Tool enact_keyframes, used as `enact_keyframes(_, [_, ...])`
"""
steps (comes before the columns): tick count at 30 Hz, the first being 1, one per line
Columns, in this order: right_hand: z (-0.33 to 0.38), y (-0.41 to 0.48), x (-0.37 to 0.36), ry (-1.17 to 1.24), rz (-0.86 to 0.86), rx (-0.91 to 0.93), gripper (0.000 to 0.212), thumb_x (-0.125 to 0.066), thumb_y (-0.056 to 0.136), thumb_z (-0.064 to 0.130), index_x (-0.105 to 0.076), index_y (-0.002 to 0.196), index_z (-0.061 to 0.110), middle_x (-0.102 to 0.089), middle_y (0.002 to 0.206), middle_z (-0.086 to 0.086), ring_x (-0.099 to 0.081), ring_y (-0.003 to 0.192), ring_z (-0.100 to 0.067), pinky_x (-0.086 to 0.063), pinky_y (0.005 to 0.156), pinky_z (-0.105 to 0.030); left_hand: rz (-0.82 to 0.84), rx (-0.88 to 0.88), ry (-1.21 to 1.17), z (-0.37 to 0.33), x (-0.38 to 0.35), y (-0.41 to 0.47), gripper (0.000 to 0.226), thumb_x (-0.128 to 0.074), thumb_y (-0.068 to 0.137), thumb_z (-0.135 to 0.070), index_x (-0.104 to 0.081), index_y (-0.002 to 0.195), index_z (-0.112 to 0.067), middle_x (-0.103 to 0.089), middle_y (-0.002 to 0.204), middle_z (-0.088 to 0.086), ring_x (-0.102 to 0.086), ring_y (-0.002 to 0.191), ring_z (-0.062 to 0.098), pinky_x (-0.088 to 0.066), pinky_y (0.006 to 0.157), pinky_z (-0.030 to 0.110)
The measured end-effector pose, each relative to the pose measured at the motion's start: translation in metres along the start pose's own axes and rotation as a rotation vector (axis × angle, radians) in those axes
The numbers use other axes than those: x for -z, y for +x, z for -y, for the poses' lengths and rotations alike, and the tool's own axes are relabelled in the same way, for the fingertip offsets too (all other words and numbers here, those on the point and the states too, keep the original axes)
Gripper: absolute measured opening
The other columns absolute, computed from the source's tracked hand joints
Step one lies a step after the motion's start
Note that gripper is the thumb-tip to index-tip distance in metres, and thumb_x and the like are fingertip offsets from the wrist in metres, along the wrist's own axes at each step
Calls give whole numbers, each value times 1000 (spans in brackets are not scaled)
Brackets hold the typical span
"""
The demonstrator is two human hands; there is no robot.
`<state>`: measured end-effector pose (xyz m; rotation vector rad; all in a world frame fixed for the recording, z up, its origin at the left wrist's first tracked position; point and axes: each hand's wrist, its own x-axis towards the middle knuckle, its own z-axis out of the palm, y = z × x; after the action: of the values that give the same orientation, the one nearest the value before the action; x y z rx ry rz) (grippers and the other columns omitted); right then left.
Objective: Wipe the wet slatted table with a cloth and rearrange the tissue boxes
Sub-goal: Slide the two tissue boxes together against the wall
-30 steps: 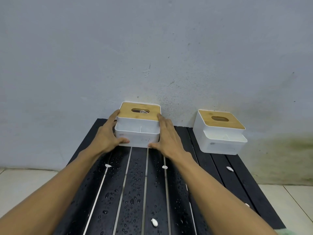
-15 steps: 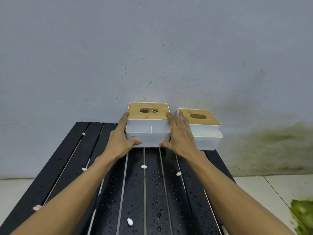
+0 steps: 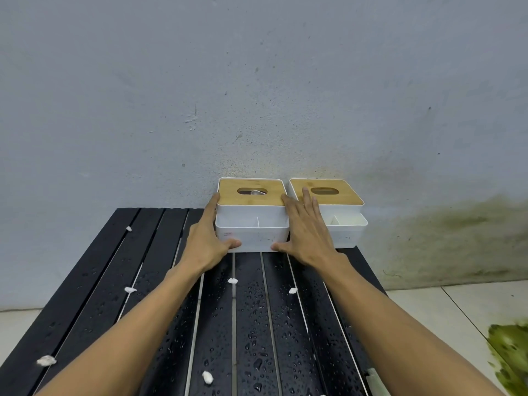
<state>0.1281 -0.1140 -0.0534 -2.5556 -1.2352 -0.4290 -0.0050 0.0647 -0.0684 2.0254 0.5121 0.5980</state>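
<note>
Black slats of the table (image 3: 85,295) shine with water drops (image 3: 254,338) down the middle. Small white scraps (image 3: 207,377) lie scattered among them, so to my eye the wiping is not yet begun. At the near right edge a pale green something (image 3: 375,380) is cut off by the frame. It may be the cloth; I cannot tell. A darker green patch (image 3: 511,358) lies on the floor past that corner.

Further along, both arms reach toward the far end. The left hand (image 3: 205,241) and the right hand (image 3: 307,235) lie flat against the two sides of the left tissue box (image 3: 251,238). Their fingers are straight and their thumbs stretch along its front, so they press the box rather than curl round it. The box stands on the table's far edge by the wall, with a wisp of tissue in the slot of its bamboo lid (image 3: 251,185).

Just beside it, at the far right corner, stands the right tissue box (image 3: 347,227). The right hand's fingers partly cover it, so I cannot say whether the two boxes touch.

I judge the boxes about paired up, with the wet, littered slats still to do. Those scraps would likely smear under a cloth or drop into the gaps. Behind everything, the grey wall (image 3: 257,81) carries a green stain (image 3: 457,232).
</note>
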Motion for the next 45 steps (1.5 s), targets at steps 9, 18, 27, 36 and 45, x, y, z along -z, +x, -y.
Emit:
enact_keyframes(9, [-4, -2, 1, -86, -30, 27, 118, -80, 72, 54, -12, 159, 10, -1, 168, -9, 16, 153, -33, 8, 124, -42, 26, -16, 20, 3, -3, 2, 117, -86, 69, -12, -8, 152, -40, -52, 125, -10, -58, 110, 18, -45, 98, 31])
enact_keyframes(18, [-17, 3, 3, -140, 10, -15, 119, -76, 71, 64, -13, 158, 14, -5, 167, -10, 15, 153, -34, 11, 123, -46, 24, -48, 7, -7, -10, 2, 110, -84, 73, -16, -12, 152, -39, -45, 120, -17, -58, 109, 18, -46, 101, 37])
enact_keyframes(27, [-23, 4, 2, -94, 31, -41, 119, -77, 72, 61, -10, 158, 15, -11, 166, -7, 8, 154, -32, 7, 124, -42, 23, -42, 19, -9, -16, 4, 109, -83, 74, -17, -11, 153, -35, -47, 143, 2, -58, 114, 22, -44, 104, 38])
enact_keyframes(36, [-24, 4, 0, -106, 40, -37, 121, -75, 72, 64, -8, 158, 15, -8, 167, -7, 8, 154, -33, 5, 125, -44, 23, -38, 57, -6, -16, 6, 109, -84, 73, -20, -11, 152, -38, -50, 138, -3, -60, 112, 22, -47, 102, 43])
enact_keyframes(45, [-21, -37, 24, -58, 98, -86, 119, -56, 79, 77, 4, 159, 14, 4, 168, -6, 14, 153, -29, 5, 125, -44, -73, -174, 178, -36, 1, -42, 87, -76, 80, -25, -25, 149, -28, -43, 147, -2, -38, 133, 17, -31, 101, 27])
